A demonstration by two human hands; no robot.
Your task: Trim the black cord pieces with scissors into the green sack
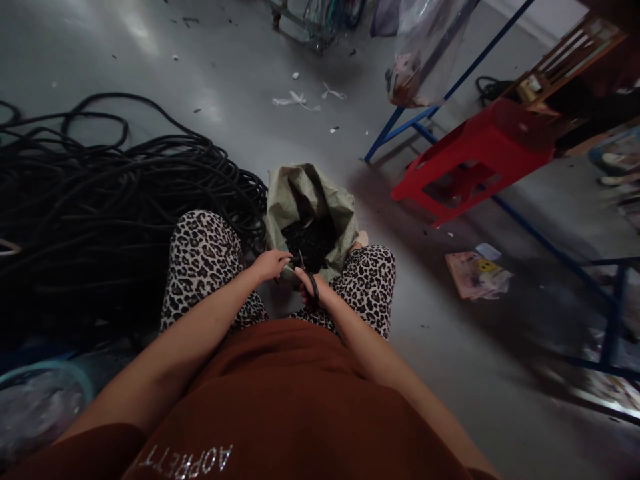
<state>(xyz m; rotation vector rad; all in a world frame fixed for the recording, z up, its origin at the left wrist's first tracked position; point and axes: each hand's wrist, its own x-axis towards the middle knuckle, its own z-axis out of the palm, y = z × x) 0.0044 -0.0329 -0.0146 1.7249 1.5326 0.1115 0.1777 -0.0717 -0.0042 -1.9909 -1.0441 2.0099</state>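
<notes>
The right hand [314, 288] is closed through the handles of a pair of black scissors [309, 275], with the blades pointing up and forward. The left hand [270, 264] is pinched on a short end of black cable [289, 256], which it holds just beside the blades. Both hands are between the knees, over the open mouth of a green woven sack [300, 200] that stands on the floor; dark cut pieces lie inside it.

The cable looks rubbery and flexible but with some spring, so a short end should stay rather straight when it is held close to the cut. It seems light in such a length and not fragile. I think the best hold is near the blades. A big heap of the same black cable [100, 193] lies on the floor at the left. A red plastic stool [475, 150] stands at the right, well apart.
</notes>
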